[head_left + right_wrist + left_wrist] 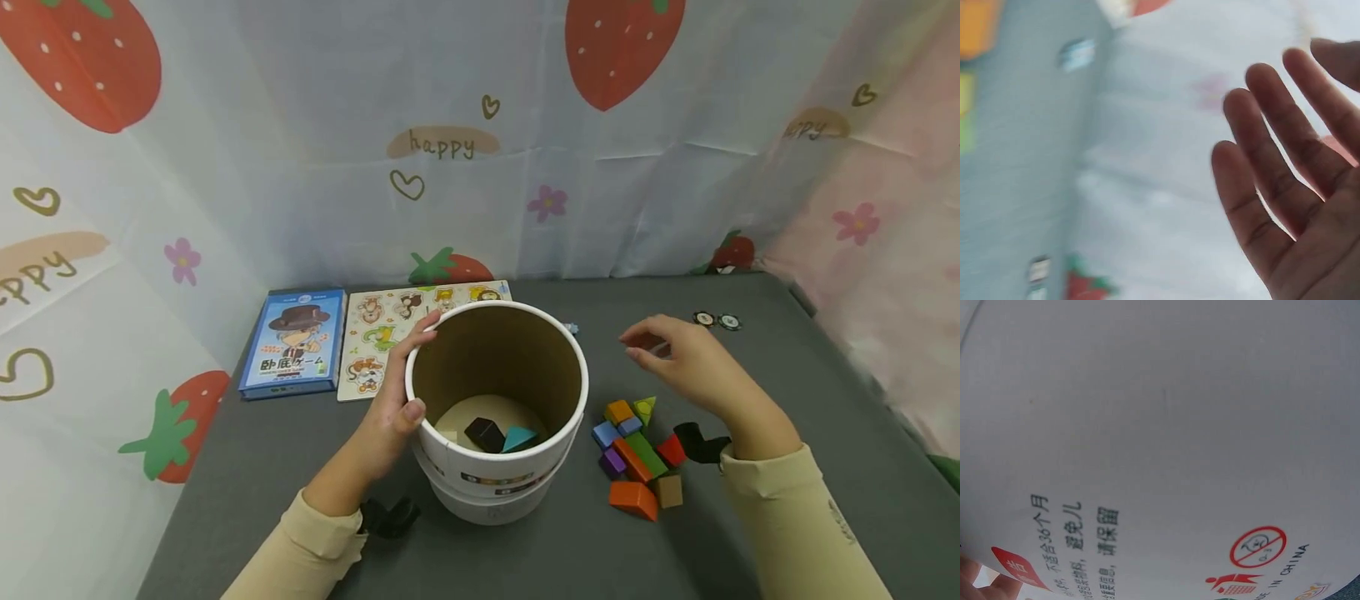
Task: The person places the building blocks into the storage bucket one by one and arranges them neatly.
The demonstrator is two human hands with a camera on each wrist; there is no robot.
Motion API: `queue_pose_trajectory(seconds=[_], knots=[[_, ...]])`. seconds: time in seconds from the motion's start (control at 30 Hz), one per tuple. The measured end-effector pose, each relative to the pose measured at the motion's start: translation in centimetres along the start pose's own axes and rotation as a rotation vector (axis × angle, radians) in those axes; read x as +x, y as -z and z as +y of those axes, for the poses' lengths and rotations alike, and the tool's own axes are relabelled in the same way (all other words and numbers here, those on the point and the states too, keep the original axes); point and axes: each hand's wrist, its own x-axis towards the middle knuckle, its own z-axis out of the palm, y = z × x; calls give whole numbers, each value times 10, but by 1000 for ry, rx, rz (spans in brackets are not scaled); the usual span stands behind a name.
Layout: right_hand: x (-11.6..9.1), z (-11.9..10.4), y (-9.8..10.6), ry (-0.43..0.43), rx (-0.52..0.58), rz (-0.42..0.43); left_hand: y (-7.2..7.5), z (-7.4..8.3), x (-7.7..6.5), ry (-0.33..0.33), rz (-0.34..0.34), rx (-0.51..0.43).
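Note:
A white cylindrical bucket (480, 505) stands in the middle of the table, its mouth tipped toward the head camera. My left hand (384, 427) grips its left rim, with the thumb at the near side. Inside lie a black block (485, 434), a teal block (519, 439) and a partly hidden pale piece. My right hand (693, 367) hovers right of the bucket with nothing in it; the right wrist view shows its fingers (1275, 181) loosely extended. Below that hand several coloured blocks lie grouped, among them a green block (645, 455) and an orange block (633, 498).
At the back left lie a blue game box (296, 346) and an animal puzzle board (367, 333), partly behind the bucket. Two round chips (729, 322) lie far right. A small light-blue object (572, 328) shows behind the bucket. A printed curtain (337, 208) hangs behind the table.

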Motion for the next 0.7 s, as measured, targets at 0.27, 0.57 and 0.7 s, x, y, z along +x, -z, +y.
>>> queue_pose_trajectory(seconds=[0.27, 0.57, 0.7], knots=[[6, 59, -44, -106, -112, -200, 0, -1, 0, -4, -1, 3], [-2, 65, -52, -157, -100, -265, 0, -1, 0, -10, 1, 11], [-10, 63, -49, -163, -94, -271, 0, -2, 0, -12, -6, 19]])
